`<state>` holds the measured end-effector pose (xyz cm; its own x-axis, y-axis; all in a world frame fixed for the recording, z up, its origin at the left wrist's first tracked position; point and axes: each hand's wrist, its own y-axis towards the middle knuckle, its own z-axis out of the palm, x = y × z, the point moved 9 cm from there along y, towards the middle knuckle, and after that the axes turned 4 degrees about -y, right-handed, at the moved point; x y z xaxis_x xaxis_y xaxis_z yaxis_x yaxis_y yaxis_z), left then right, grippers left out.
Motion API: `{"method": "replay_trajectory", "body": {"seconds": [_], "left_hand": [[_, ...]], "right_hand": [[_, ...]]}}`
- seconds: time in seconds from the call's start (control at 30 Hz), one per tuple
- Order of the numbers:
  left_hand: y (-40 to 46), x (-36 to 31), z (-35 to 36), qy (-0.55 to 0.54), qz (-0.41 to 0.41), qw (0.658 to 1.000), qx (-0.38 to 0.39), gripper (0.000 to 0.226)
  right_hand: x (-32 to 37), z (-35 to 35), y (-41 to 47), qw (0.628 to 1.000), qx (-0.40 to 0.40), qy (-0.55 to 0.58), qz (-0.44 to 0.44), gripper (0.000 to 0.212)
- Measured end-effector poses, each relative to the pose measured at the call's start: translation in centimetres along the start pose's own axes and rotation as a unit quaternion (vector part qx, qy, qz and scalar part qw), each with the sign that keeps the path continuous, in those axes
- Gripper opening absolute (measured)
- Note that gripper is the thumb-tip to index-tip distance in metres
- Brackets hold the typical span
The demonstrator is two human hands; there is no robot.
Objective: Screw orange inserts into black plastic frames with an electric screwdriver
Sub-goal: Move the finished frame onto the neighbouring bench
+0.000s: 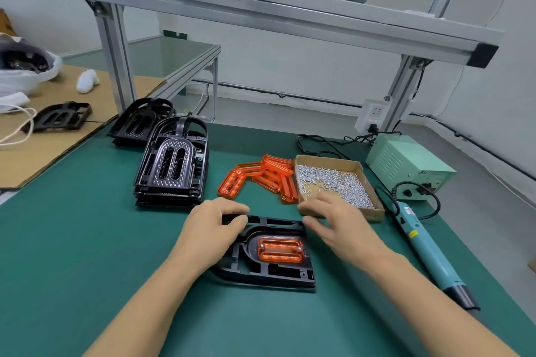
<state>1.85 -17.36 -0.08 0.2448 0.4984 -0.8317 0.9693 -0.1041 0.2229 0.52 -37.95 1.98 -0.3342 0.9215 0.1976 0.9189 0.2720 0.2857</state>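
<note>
A black plastic frame [261, 269] lies flat on the green mat in front of me, with an orange insert [280, 250] seated in its middle; two screw heads show in the insert. My left hand [213, 223] grips the frame's far left edge, fingers curled over it. My right hand [338, 222] hovers at the frame's far right corner, fingers spread and slightly blurred, holding nothing I can see. The teal electric screwdriver [429, 252] lies on the mat to the right, untouched.
A pile of loose orange inserts [261, 180] lies behind the frame. A cardboard tray of screws [333, 182] stands beside it. Stacked black frames [174, 162] sit at the left. A green power supply [409, 168] stands at the back right. An aluminium rack spans overhead.
</note>
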Motion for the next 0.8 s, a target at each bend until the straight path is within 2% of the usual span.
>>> {"method": "replay_trajectory", "body": {"seconds": [0.07, 0.1, 0.17, 0.23, 0.3, 0.5, 0.6, 0.8], "left_hand": [[-1.4, -1.0, -0.6, -0.013, 0.046, 0.999, 0.011, 0.03], [-2.2, -1.4, -0.4, -0.004, 0.062, 0.997, 0.038, 0.049], [-3.9, -1.4, 0.6, 0.079, 0.08, 0.989, 0.099, 0.09], [-5.1, -0.6, 1.6, 0.194, 0.092, 0.967, 0.136, 0.107], [-5.5, 0.1, 2.0, 0.241, 0.087, 0.955, 0.146, 0.106], [-5.6, 0.0, 1.5, 0.267, 0.119, 0.95, 0.108, 0.083], [-5.9, 0.4, 0.4, 0.24, 0.117, 0.959, 0.095, 0.079], [-7.1, 1.2, -4.5, 0.182, 0.098, 0.978, 0.01, 0.079]], "right_hand": [[2.0, 1.4, 0.6, 0.998, 0.047, 0.032, -0.041, 0.033], [2.8, 2.1, 0.9, 0.996, 0.067, 0.035, -0.055, 0.035], [4.0, 3.2, 1.3, 0.992, 0.101, 0.026, -0.074, 0.04], [4.6, 4.0, 1.5, 0.99, 0.115, 0.013, -0.081, 0.042], [4.5, 4.2, 1.7, 0.991, 0.111, 0.008, -0.074, 0.043], [4.5, 3.7, 1.8, 0.993, 0.093, 0.03, -0.066, 0.036], [5.4, 2.6, 1.9, 0.992, 0.077, 0.052, -0.08, 0.032], [9.1, 0.2, 3.6, 0.988, 0.046, 0.098, -0.109, 0.029]]}}
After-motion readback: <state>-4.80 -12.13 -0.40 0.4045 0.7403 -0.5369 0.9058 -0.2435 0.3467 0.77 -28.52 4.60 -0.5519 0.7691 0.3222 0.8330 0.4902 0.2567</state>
